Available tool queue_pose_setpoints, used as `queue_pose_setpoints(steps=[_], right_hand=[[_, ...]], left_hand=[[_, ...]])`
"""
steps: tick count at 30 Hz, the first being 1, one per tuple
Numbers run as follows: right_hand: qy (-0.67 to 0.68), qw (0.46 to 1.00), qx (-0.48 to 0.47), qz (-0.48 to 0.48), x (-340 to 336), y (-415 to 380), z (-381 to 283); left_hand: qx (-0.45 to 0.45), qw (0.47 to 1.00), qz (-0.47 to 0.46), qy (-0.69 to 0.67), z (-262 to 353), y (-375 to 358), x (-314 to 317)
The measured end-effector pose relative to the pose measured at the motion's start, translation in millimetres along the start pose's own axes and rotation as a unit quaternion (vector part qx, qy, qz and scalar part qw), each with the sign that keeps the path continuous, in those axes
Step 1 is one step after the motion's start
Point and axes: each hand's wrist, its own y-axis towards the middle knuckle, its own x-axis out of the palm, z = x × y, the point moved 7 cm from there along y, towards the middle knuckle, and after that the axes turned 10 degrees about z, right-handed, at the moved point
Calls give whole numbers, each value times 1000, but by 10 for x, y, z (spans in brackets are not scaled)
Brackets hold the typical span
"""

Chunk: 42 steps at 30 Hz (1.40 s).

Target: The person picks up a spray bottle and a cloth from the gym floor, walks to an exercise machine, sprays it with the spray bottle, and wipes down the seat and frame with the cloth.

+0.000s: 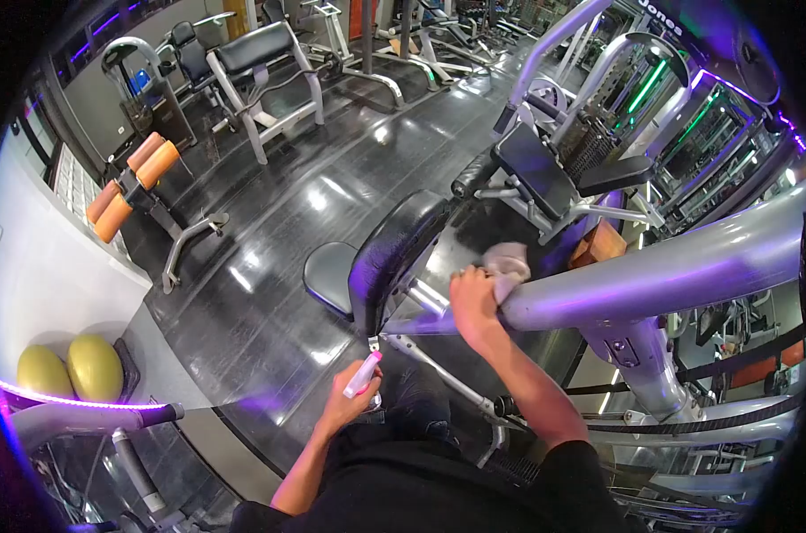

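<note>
My left hand (348, 401) is closed around a small pink and white spray bottle (365, 373), held low in front of my body. Further right, my right hand (474, 302) grips a pale, crumpled cloth (507, 262), blurred at its upper edge. The cloth lies against the rounded end of a thick silver machine tube (670, 262). Just left of that hand stands a black padded backrest (396, 244), with a black seat pad (330, 277) beyond it.
Another black-padded machine (536, 169) stands ahead on the right. Orange roller pads (159, 164) are on a bench at the left. Two yellow-green balls (95, 368) rest by the white wall. A purple-lit bar (92, 413) crosses the lower left. Dark glossy flooring (270, 213) runs between machines.
</note>
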Motion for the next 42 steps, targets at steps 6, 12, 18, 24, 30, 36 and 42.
queue_pose_setpoints(steps=[6, 12, 18, 24, 30, 36, 42], right_hand=[[36, 998, -2, 52, 864, 111, -565], [18, 982, -88, -167, 658, 35, -544], [7, 956, -262, -132, 91, -268, -499], [15, 999, -48, 13, -858, -160, 249], [-64, 992, -5, -107, -292, -62, 217], [-76, 994, -71, 30, 655, 31, -399], [-3, 991, -88, -97, 871, 59, -592]], left_hand=[[3, 1000, 5, 8, 42, -37, -31], [-22, 1000, 19, -10, -14, -121, -102], [-12, 999, 26, -18, 8, -140, -110], [-8, 1000, 6, -13, -9, -98, -52], [17, 1000, 10, -10, 42, -75, -23], [-16, 1000, 19, -1, -83, -152, -32], [-16, 1000, 25, -7, -103, -213, -21]])
